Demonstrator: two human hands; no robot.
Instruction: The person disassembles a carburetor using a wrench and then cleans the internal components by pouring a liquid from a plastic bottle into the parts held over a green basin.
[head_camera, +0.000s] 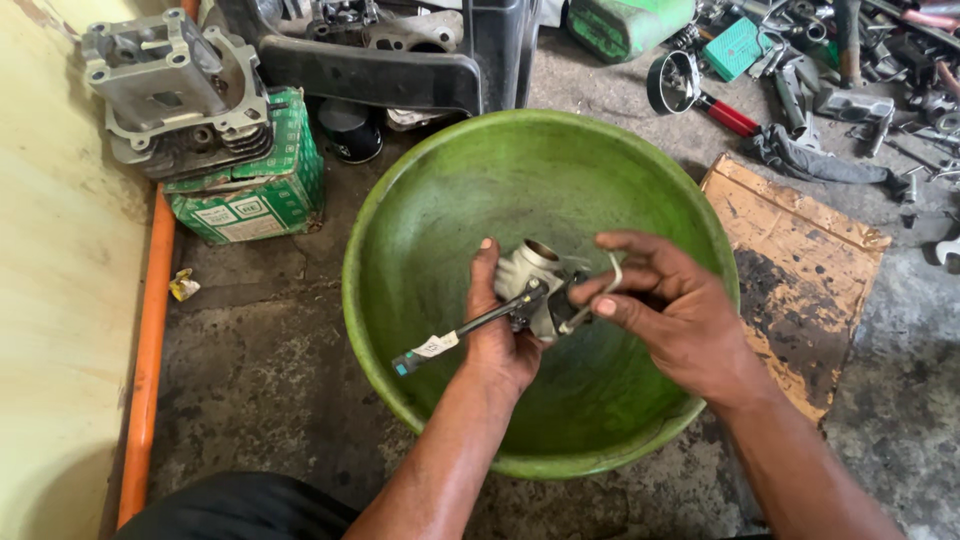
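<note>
A small grey metal carburetor body (535, 280) is held over a large green basin (420, 200). My left hand (498, 325) grips it from below and behind, thumb up along its left side. A thin black cable with a white tag (440, 345) hangs from it toward the lower left. My right hand (665, 300) pinches a small bent metal rod (600, 295) at the part's right side, thumb and forefinger closed on it.
A grey engine cylinder head (170, 90) rests on a green box (260, 195) at upper left. An orange pipe (150, 350) runs along the left wall. A stained cardboard sheet (800, 260) lies right of the basin. Tools and parts litter the upper right.
</note>
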